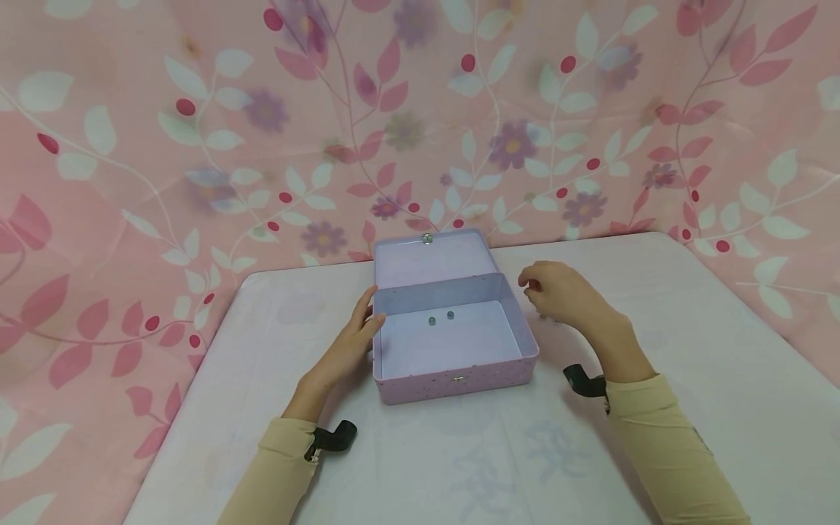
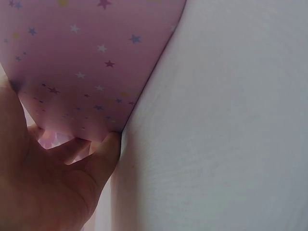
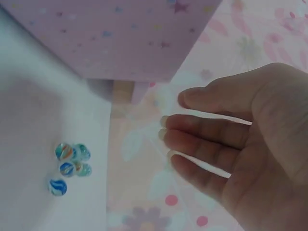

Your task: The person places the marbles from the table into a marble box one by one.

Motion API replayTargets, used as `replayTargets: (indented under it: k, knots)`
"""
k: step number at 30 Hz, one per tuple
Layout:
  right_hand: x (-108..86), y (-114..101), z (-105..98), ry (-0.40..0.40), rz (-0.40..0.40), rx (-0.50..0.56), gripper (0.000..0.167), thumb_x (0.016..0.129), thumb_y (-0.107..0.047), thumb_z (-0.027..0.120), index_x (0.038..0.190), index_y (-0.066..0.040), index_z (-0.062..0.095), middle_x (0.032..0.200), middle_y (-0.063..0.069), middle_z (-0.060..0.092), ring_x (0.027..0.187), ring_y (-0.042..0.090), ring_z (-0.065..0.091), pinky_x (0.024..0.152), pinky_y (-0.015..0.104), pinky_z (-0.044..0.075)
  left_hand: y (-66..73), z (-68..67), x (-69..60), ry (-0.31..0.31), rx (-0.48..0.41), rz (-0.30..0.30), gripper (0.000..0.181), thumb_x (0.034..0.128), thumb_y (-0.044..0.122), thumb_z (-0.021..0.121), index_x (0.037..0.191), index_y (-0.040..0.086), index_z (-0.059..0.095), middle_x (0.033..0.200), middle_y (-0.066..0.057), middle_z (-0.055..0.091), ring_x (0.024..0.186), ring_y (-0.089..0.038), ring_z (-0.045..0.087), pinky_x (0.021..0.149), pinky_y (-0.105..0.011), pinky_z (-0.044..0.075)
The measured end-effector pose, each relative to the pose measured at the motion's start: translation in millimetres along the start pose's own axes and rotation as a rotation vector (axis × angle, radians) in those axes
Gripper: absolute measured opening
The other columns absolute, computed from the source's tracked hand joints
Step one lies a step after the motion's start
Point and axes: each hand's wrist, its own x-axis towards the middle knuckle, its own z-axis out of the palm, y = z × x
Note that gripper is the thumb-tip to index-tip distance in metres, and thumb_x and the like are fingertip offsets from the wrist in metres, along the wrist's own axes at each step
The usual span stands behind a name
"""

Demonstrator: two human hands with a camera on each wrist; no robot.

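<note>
Where the forearms enter at the near side, two beige sleeves, left [image 1: 272, 474] and right [image 1: 682, 452], each with a black wrist-worn device at the cuff, left device [image 1: 337, 437] and right device [image 1: 584, 381].

Tabletop [image 1: 420, 467]: covered in white cloth, faint grey-blue figures near the front.

Box [image 1: 420, 389], one: rectangular, pink-lilac, its outer walls printed with small stars; rests on the tabletop between the two hands. Small metal latch [image 1: 459, 378] on the front wall.

Left hand [image 1: 344, 350]: grasping the box at its left side, thumb at the rim, fingers against the outer wall toward the far corner.

Right hand [image 1: 569, 295]: apart from the box, beyond its right wall; fingers loosely bent, thumb separate from them, nothing seen in its grasp.

Loose marbles [image 3: 67, 168]: at least five, clear glass with blue, green and orange swirls, clustered on the tabletop to the right of the box; mostly hidden by the right hand in the head view.

Boxed marbles [image 1: 432, 321]: two, just beside each other on the box floor, toward the far wall; colours too small to tell.

Lid [image 1: 436, 261]: joined at the far wall, thrown back, pale inside uppermost; metal clasp [image 1: 427, 238] at its far edge.

Backdrop [image 1: 420, 109]: pink cloth, printed with leaves, berries and purple flowers.
</note>
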Motion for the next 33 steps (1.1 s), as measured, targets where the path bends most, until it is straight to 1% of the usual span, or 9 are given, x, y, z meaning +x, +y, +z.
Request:
replayTargets:
  k: [3,8,12,19,23,27,30,33]
  knots:
    - [-1.2,10,0,-0.047,0.033,-0.014,0.021,0.090,-0.006,0.059,0.105,-0.001,0.071,0.083,0.007,0.065,0.079,0.022,0.057,0.076,0.042,0.050,-0.2,0.0,0.0,0.000,-0.001,0.007,0.067,0.1061,0.042,0.041,0.160,0.032,0.002,0.166,-0.019,0.009,0.153,-0.038,0.017,0.116,-0.062,0.030]
    - [-3.6,26,1,-0.120,0.094,-0.023,0.024,0.085,-0.007,0.058,0.105,-0.001,0.071,0.082,0.009,0.064,0.071,0.020,0.057,0.067,0.037,0.048,-0.1,-0.2,-0.1,-0.002,-0.005,0.009,0.068,0.1060,0.042,0.041,0.160,0.032,0.002,0.166,-0.019,0.009,0.153,-0.039,0.017,0.116,-0.062,0.029]
    - [-5.2,34,3,-0.161,0.130,-0.018,0.021,0.086,-0.009,0.061,0.103,-0.002,0.072,0.086,0.011,0.064,0.074,0.022,0.056,0.063,0.034,0.047,0.1,-0.2,-0.3,-0.001,-0.001,0.005,0.068,0.1060,0.042,0.041,0.160,0.032,0.002,0.166,-0.019,0.008,0.154,-0.038,0.015,0.116,-0.062,0.029]
    - [-6.7,44,11,-0.211,0.148,-0.005,0.016,0.083,-0.008,0.065,0.096,-0.003,0.072,0.087,0.012,0.067,0.076,0.023,0.057,0.064,0.033,0.046,-0.5,-0.7,0.1,-0.002,0.002,0.006,0.068,0.1060,0.042,0.041,0.160,0.031,0.001,0.166,-0.019,0.008,0.154,-0.038,0.015,0.116,-0.062,0.030]
    - [-6.8,49,17,-0.247,0.180,0.004,0.015,0.083,-0.008,0.063,0.095,-0.003,0.072,0.088,0.011,0.067,0.077,0.023,0.056,0.064,0.032,0.046,-1.6,-0.2,0.1,-0.001,-0.006,0.006,0.067,0.1065,0.040,0.041,0.160,0.031,0.001,0.166,-0.019,0.009,0.153,-0.038,0.016,0.116,-0.062,0.030]
    - [-6.1,54,21,-0.259,0.189,0.004,0.016,0.082,-0.006,0.063,0.095,-0.003,0.072,0.089,0.011,0.067,0.077,0.023,0.056,0.065,0.032,0.046,-1.9,0.3,0.0,-0.001,-0.012,0.007,0.067,0.1067,0.038,0.041,0.160,0.031,0.002,0.166,-0.019,0.009,0.153,-0.038,0.016,0.116,-0.062,0.030]
    - [-5.1,57,24,-0.257,0.190,0.001,0.015,0.082,-0.005,0.064,0.094,-0.004,0.072,0.089,0.011,0.068,0.078,0.023,0.056,0.067,0.034,0.047,-1.5,0.2,0.1,-0.003,-0.015,0.004,0.068,0.1062,0.040,0.041,0.160,0.032,0.001,0.166,-0.019,0.009,0.154,-0.038,0.016,0.116,-0.062,0.029]
    - [-4.6,59,25,-0.264,0.198,0.008,0.015,0.083,-0.005,0.064,0.096,-0.003,0.072,0.091,0.012,0.068,0.081,0.025,0.057,0.073,0.039,0.050,-1.4,0.2,0.1,-0.003,-0.016,0.004,0.068,0.1061,0.041,0.041,0.160,0.032,0.001,0.166,-0.019,0.008,0.154,-0.038,0.015,0.116,-0.062,0.029]
